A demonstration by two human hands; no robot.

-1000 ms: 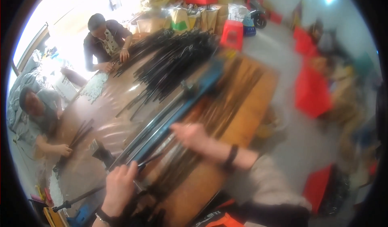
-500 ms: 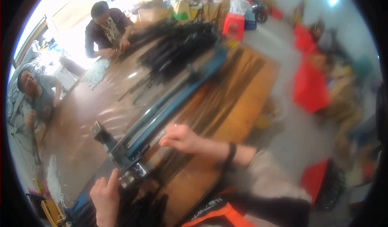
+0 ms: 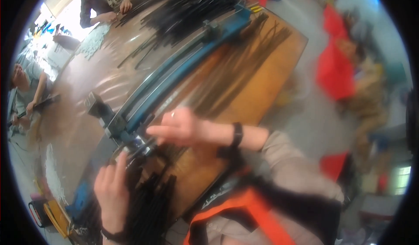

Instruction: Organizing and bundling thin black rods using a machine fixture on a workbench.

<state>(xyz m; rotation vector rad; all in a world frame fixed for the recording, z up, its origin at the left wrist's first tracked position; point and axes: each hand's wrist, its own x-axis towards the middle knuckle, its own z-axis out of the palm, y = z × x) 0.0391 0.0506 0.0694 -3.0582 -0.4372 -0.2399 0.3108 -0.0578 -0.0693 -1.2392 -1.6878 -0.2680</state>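
A long blue metal rail device [image 3: 161, 75] runs diagonally across the table, with a grey metal clamp block [image 3: 117, 125] at its near end. My left hand [image 3: 112, 188] is just below that block. Its index finger stretches to the shiny fittings while the others curl in; whatever it pinches is hidden. Beside the fittings, on the right, my right hand [image 3: 181, 125] is closed with its fingertips toward them. What lies between those fingertips is too blurred to name. Dark strips [image 3: 152, 201] are bundled below the block, between my forearms.
Brown strips [image 3: 244, 61] lie right of the rail on the wooden table [image 3: 279, 70]. A black strip pile [image 3: 187, 16] covers the far side. A person [image 3: 107, 5] works at the far left; another person [image 3: 28, 92] holds a dark strip nearer. Red items [image 3: 334, 66] stand beyond the table's right.
The whole view has tilted down, so the table sits higher. My right hand has moved left and nearer to the clamp fittings. My left index finger remains at the fittings.
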